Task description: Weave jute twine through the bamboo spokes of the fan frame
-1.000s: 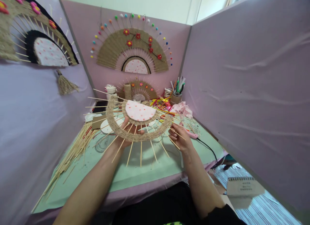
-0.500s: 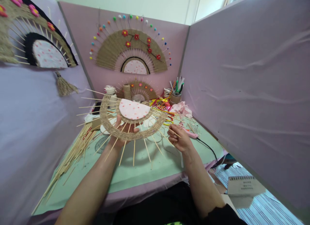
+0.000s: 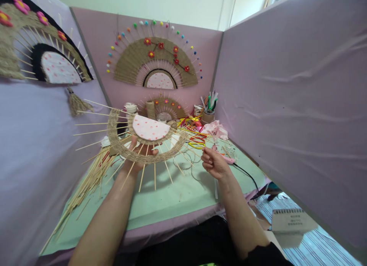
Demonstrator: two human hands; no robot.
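Observation:
My left hand (image 3: 143,155) holds up a half-round fan frame, its curved side facing down, from behind and below. Thin bamboo sticks (image 3: 155,176) radiate from it, with a woven twine band (image 3: 137,158) across them. At its middle is a half-disc of white cloth with red dots (image 3: 151,127), edged with twine. To the right of the fan, my right hand (image 3: 213,163) is closed in a pinch, apart from the sticks. It seems to grip a thin strand of twine, hard to see at the fingertips. Loose twine (image 3: 185,161) loops on the table below.
A pile of bamboo sticks (image 3: 86,182) lies at left on the green tabletop (image 3: 172,208). A pink glue gun (image 3: 228,159) with a black cord rests at right. Behind are pink cloth (image 3: 215,129), a tool pot (image 3: 208,116) and a twine spool (image 3: 150,110). Finished fans (image 3: 157,48) hang on the partitions.
The fan and my left hand have shifted left and slightly up. My right hand has moved slightly right, widening the gap to the fan, and stays pinched.

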